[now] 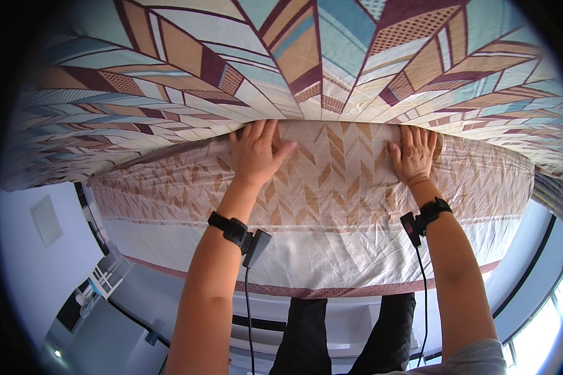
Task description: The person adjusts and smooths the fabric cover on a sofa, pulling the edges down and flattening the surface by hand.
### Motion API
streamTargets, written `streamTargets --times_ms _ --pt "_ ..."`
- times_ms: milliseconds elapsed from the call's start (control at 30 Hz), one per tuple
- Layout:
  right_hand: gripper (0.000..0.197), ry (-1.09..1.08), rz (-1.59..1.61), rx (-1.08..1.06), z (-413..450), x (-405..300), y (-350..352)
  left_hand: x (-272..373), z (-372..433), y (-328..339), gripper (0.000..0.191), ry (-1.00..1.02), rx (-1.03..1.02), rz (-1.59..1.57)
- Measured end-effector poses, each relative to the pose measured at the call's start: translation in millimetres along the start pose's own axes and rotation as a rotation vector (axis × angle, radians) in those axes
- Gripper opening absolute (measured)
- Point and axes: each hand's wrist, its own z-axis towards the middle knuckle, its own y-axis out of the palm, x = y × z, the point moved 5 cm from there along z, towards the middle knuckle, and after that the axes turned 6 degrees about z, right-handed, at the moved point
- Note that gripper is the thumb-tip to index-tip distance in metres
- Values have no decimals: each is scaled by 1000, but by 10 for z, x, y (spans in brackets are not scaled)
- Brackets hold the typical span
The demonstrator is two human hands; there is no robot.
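A multicoloured bed cover with arrow-like shapes (323, 51) spreads across the upper view. Below its edge hangs a pinkish-brown chevron-patterned fabric (328, 178) with a pale lower band and a darker hem. My left hand (254, 154) lies on this chevron fabric left of centre, thumb spread, fingertips at the seam under the cover's edge. On the right, my right hand (413, 152) presses on the same fabric, its fingertips also at that seam. Neither palm shows a held object. Whether the fingertips reach under the cover's edge is hard to tell.
Black straps with small cabled devices (257, 247) sit on both forearms. A white rack (105, 281) stands on the floor at lower left. Grey gathered fabric (553, 194) hangs at the right, above a bright window (539, 347). My dark-trousered legs are close to the hem.
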Motion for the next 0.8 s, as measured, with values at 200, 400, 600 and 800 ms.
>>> streamTargets --times_ms 200,400,600,800 --pt "49 -4 1 16 7 40 5 -184 -52 -35 56 15 28 77" --pt "49 -2 -22 27 0 7 73 176 -101 26 49 -149 78 8" --pt "50 -8 -18 22 -18 42 50 -142 -34 -4 47 13 -15 -13" --pt "47 -28 -41 36 -12 -32 39 -262 -440 -5 47 21 30 -49"
